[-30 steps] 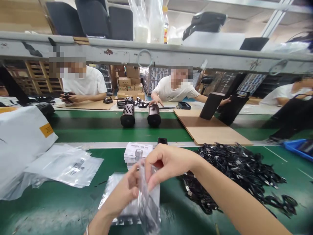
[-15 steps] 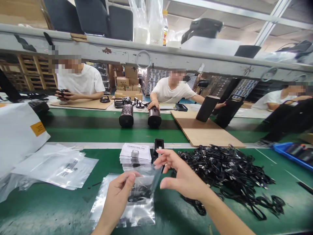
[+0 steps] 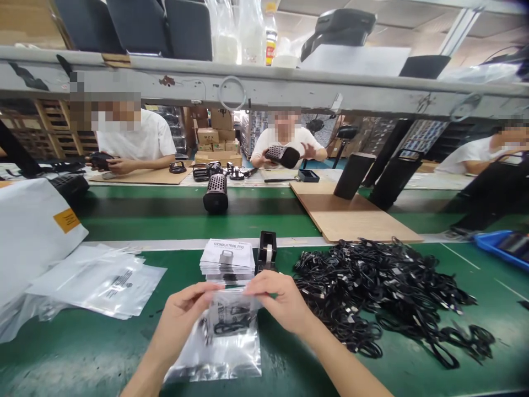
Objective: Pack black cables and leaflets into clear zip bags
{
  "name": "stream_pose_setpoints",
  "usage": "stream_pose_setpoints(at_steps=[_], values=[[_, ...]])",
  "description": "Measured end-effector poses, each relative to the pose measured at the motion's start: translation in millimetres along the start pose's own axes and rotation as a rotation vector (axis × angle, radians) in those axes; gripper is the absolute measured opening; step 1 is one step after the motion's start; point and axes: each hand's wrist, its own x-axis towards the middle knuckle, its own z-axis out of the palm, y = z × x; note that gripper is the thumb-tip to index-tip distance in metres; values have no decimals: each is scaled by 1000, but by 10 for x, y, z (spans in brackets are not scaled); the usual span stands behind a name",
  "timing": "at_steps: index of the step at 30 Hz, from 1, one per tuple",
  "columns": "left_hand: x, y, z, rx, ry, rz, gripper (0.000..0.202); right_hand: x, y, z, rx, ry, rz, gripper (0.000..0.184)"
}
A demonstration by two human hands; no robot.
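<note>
A small clear plastic bag (image 3: 235, 310) hangs upright between my hands, with a coiled black cable (image 3: 231, 326) showing through it. My left hand (image 3: 188, 306) pinches the bag's top edge on the left. On the right, my right hand (image 3: 285, 300) has thumb and fingers closed on the same edge. Below the bag lie larger clear plastic bags (image 3: 231, 361), flat on the green table. Just beyond my hands sit a stack of printed leaflets (image 3: 227, 256) and a black tape dispenser (image 3: 267, 251).
A large heap of black cables (image 3: 372, 292) spreads to the right, near a blue tray (image 3: 502, 248). White plastic bags (image 3: 103, 281) lie left. Across the green belt (image 3: 144, 207), with a perforated speaker (image 3: 216, 193) and wooden board (image 3: 355, 212), several people work beneath a shelf.
My right hand has moved left and closed on the bag's top edge. The bag now stands straighter. Across the belt, a person has lifted a perforated speaker off it.
</note>
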Motion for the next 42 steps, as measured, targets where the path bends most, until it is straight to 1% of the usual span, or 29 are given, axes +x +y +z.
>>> stream_pose_setpoints(at_steps=[2,3,4,5,6,7,8,9,10,12,13,14,15,16,19,23,25,28,31,32,34,36,38,40,42], values=[[-15,53,5,-229,28,-4,33,-13,38,19,-143,11,-100,33],[-25,84,26,-284,52,5,41,-19,49,31,-205,15,-146,33],[-34,111,55,-275,69,12,48,-26,53,44,-245,19,-186,32],[-42,130,89,-203,75,8,52,-33,52,55,-259,13,-219,32],[-48,137,125,-95,62,-9,52,-41,49,60,-252,2,-242,32],[-51,130,157,12,40,-35,48,-48,47,56,-234,2,-241,31],[-53,109,184,95,23,-65,42,-55,50,43,-212,36,-199,29],[-55,76,203,145,15,-95,37,-58,62,19,-192,109,-109,26],[-56,33,215,159,18,-120,34,-58,84,-14,-168,204,38,23],[-60,-63,221,112,48,-130,34,-42,154,-88,-113,366,395,24],[-63,-109,219,85,67,-125,34,-26,197,-120,-84,393,542,28],[-65,-149,215,67,82,-121,35,-5,239,-142,-57,378,642,31],[-67,-182,211,54,97,-119,35,17,275,-152,-32,341,697,32],[-67,-207,209,48,111,-119,35,39,302,-149,-8,311,721,32],[-68,-244,214,43,139,-120,36,78,312,-76,73,317,749,26],[-79,-243,248,-23,138,-130,35,-2,240,58,145,388,727,30],[-90,-243,267,-75,133,-141,35,-82,239,101,116,411,693,28],[-108,-259,286,-122,132,-151,36,-203,260,123,-2,433,655,23],[-126,-273,297,-141,132,-151,35,-297,165,145,-105,444,617,22],[-135,-270,304,-142,134,-149,34,-319,95,169,-104,423,589,22],[-162,-248,327,-119,149,-132,33,-341,-68,254,-6,311,558,23],[-203,-215,360,-63,167,-108,33,-329,-203,375,157,169,590,27],[-253,-191,391,-5,187,-89,32,-288,-259,500,249,103,660,31],[-301,-185,410,12,200,-94,32,-240,-247,593,229,95,703,33],[-339,-190,407,-30,207,-114,33,-217,-215,642,138,59,724,38]])
